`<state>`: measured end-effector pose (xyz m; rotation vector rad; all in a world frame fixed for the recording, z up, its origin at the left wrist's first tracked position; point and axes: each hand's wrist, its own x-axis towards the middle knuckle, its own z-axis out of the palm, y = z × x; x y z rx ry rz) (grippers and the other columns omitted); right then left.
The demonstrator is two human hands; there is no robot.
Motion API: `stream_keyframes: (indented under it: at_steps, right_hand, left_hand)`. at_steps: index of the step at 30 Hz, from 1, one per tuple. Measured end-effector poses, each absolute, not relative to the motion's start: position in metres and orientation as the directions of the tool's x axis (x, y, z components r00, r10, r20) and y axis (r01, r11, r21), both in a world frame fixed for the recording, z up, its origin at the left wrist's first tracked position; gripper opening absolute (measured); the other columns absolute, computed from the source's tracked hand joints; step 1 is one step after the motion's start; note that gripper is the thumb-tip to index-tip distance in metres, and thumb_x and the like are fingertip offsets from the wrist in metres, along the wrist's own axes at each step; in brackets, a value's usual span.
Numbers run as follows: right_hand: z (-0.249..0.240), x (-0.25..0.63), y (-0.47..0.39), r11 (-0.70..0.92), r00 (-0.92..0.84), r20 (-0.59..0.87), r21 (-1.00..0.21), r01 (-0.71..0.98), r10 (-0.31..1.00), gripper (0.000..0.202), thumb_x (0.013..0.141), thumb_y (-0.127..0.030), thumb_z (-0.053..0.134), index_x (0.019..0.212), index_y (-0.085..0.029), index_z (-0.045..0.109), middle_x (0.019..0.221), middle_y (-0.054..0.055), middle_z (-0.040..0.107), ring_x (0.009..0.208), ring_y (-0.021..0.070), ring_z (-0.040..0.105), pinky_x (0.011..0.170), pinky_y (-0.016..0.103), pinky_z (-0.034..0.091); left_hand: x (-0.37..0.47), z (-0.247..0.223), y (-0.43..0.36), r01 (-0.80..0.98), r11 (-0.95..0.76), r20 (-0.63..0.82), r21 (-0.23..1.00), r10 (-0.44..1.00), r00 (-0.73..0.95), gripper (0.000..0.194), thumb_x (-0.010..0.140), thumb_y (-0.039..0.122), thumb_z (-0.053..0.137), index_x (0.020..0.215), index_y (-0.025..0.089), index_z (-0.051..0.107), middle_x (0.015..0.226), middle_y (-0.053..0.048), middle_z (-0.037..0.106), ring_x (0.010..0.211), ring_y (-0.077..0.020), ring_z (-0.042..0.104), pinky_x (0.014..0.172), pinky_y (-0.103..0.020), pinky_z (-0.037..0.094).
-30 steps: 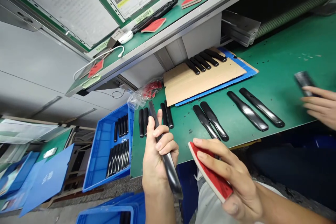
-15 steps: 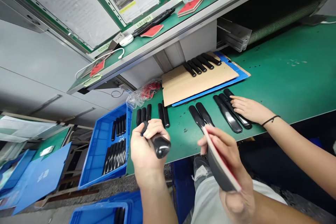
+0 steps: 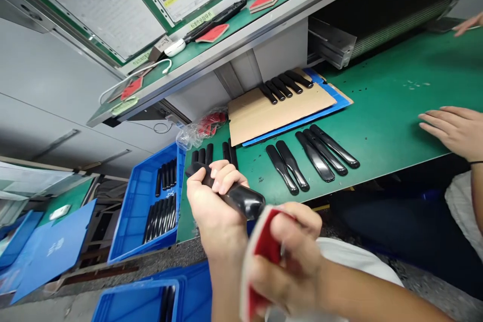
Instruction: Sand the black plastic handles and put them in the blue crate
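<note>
My left hand is closed around a glossy black handle-shaped piece, whose rounded end points right toward my other hand. My right hand, partly blurred, grips a red sanding pad with a pale edge. The pad's upper edge is at the rounded end of the black piece; whether they touch, I cannot tell. On the green bench beyond lie a pair of similar black pieces and a group of three. More black pieces lie behind my left hand.
Cardboard on a blue sheet bears several black pieces. A blue crate at left holds more; another crate stands below. A co-worker's hand rests over the green bench. A shelf runs above.
My right hand has brought the pad left and down to the black piece, which now points more to the right. The co-worker's hand has left the black pieces and moved right.
</note>
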<state>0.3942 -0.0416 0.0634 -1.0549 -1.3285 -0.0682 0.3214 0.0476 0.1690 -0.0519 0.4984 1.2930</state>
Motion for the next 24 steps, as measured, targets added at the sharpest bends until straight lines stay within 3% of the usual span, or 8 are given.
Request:
stream_keyframes:
  at_steps: [2,4,6,10,12,16,20,24]
  right_hand:
    - [0.054,0.405,-0.025,0.468,0.335,0.833,-0.532,0.706,0.44,0.053,0.104,-0.03,0.042,0.155,-0.04,0.035,0.164,0.0,0.029,0.125,0.029,0.046,0.094,0.044,0.05]
    - [0.047,0.419,-0.013,0.328,0.43,0.731,-0.644,0.691,0.531,0.051,0.103,-0.026,0.044,0.153,-0.036,0.04,0.157,0.007,0.041,0.121,0.0289,0.05,0.099,0.049,0.046]
    - [0.044,0.43,-0.013,0.272,0.479,0.608,-0.754,0.598,0.633,0.051,0.102,-0.025,0.045,0.153,-0.033,0.042,0.156,0.01,0.043,0.127,0.0299,0.051,0.104,0.054,0.042]
    - [0.048,0.433,-0.04,0.446,0.413,0.609,-0.786,0.429,0.677,0.051,0.103,-0.032,0.043,0.154,-0.03,0.04,0.16,0.009,0.038,0.143,0.0321,0.041,0.114,0.057,0.038]
    - [0.05,0.433,-0.053,0.513,0.351,0.629,-0.773,0.372,0.694,0.05,0.104,-0.035,0.04,0.154,-0.029,0.04,0.16,0.008,0.037,0.144,0.0309,0.04,0.117,0.055,0.036]
    - [0.052,0.444,-0.064,0.603,0.216,0.707,-0.695,0.392,0.674,0.052,0.105,-0.041,0.035,0.154,-0.025,0.039,0.161,0.009,0.038,0.142,0.0303,0.043,0.114,0.053,0.041]
    - [0.057,0.461,-0.062,0.737,-0.016,0.822,-0.501,0.453,0.569,0.055,0.105,-0.041,0.031,0.154,-0.016,0.04,0.157,0.016,0.042,0.133,0.0325,0.052,0.102,0.054,0.049]
    - [0.068,0.47,-0.059,0.795,-0.149,0.863,-0.359,0.488,0.482,0.053,0.107,-0.037,0.03,0.153,-0.011,0.04,0.154,0.018,0.048,0.133,0.0293,0.054,0.1,0.051,0.05]
  left_hand:
    - [0.319,0.173,0.047,-0.927,0.209,-0.385,0.312,0.92,0.078,0.018,0.083,0.019,0.044,0.077,0.024,0.028,0.054,0.011,0.032,0.033,-0.0023,0.029,0.032,-0.013,0.029]
    - [0.316,0.179,0.046,-0.884,0.111,-0.347,0.454,0.936,-0.061,0.011,0.084,0.022,0.043,0.079,0.023,0.034,0.058,0.009,0.037,0.034,-0.0029,0.031,0.032,-0.015,0.029]
    - [0.314,0.185,0.044,-0.79,0.049,-0.294,0.611,0.94,-0.17,0.011,0.089,0.031,0.041,0.082,0.022,0.041,0.066,0.005,0.046,0.04,-0.005,0.038,0.035,-0.017,0.032]
    - [0.317,0.19,0.036,-0.644,0.013,-0.195,0.765,0.958,-0.212,0.04,0.101,0.053,0.032,0.095,0.02,0.054,0.078,0.001,0.055,0.051,-0.0092,0.05,0.038,-0.019,0.039]
    - [0.32,0.189,0.033,-0.6,0.064,-0.19,0.798,0.97,-0.149,0.036,0.104,0.05,0.036,0.104,0.021,0.058,0.078,0.002,0.056,0.05,-0.0076,0.052,0.038,-0.017,0.041]
    - [0.322,0.182,0.032,-0.527,0.185,-0.206,0.829,0.978,0.019,0.02,0.101,0.04,0.053,0.112,0.025,0.06,0.079,0.005,0.056,0.044,-0.0028,0.052,0.035,-0.011,0.039]
    - [0.324,0.174,0.032,-0.54,0.266,-0.225,0.799,0.964,0.142,0.016,0.098,0.037,0.06,0.101,0.021,0.06,0.079,0.005,0.056,0.04,0.0,0.048,0.032,-0.009,0.034]
    - [0.328,0.172,0.029,-0.544,0.297,-0.242,0.785,0.955,0.171,0.016,0.097,0.034,0.062,0.091,0.019,0.058,0.08,0.005,0.056,0.039,0.0014,0.045,0.031,-0.008,0.033]
